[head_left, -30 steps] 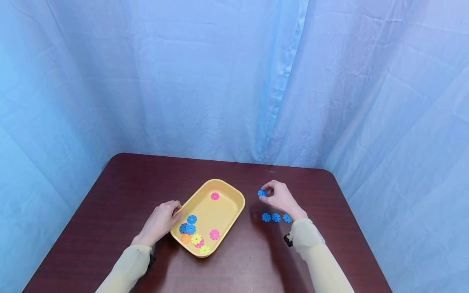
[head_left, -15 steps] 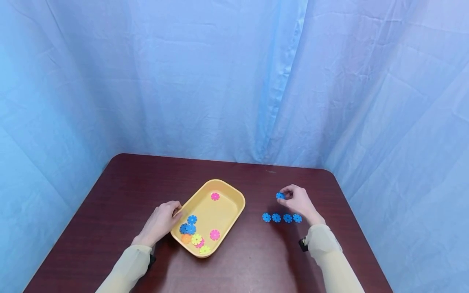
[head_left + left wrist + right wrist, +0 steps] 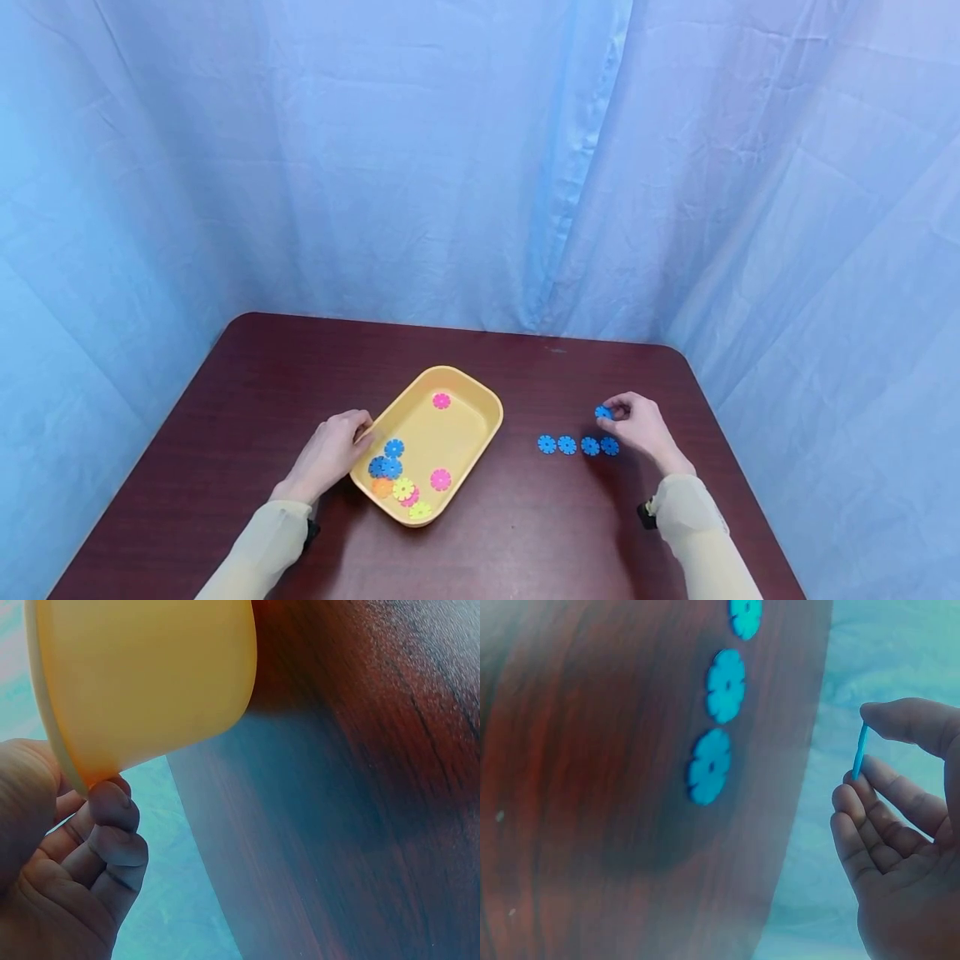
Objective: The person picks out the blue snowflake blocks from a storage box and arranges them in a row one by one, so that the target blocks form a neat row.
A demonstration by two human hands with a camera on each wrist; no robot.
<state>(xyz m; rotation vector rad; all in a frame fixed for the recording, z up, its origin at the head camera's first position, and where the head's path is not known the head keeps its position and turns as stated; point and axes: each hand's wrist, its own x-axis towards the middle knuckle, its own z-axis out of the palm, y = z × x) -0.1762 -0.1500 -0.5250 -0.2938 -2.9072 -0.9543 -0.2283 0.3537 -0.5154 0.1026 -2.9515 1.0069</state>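
My left hand [image 3: 330, 450] grips the left rim of a yellow plastic tray [image 3: 480, 446], thumb and curled fingers pinching its edge in the left wrist view. Inside the tray lie several notched snowflake discs: blue [image 3: 393, 448], pink [image 3: 440, 479], yellow [image 3: 421, 509] and orange [image 3: 382, 487]. With thumb and fingertips my right hand [image 3: 637, 425] pinches a blue snowflake disc [image 3: 860, 751], seen edge-on and above the table in the right wrist view. Below that hand a row of several blue discs [image 3: 590, 447] lies flat on the table, the rightmost one [image 3: 709, 766] closest to it.
The dark brown wooden table [image 3: 480, 550] has rounded back corners. Pale blue curtains [image 3: 420, 167] hang behind it and along both sides. The table's right edge runs beyond my right hand.
Carrying the blue snowflake disc, my right hand has moved to the right and slightly nearer, uncovering the right end of the row. My left hand and the tray have stayed in place.
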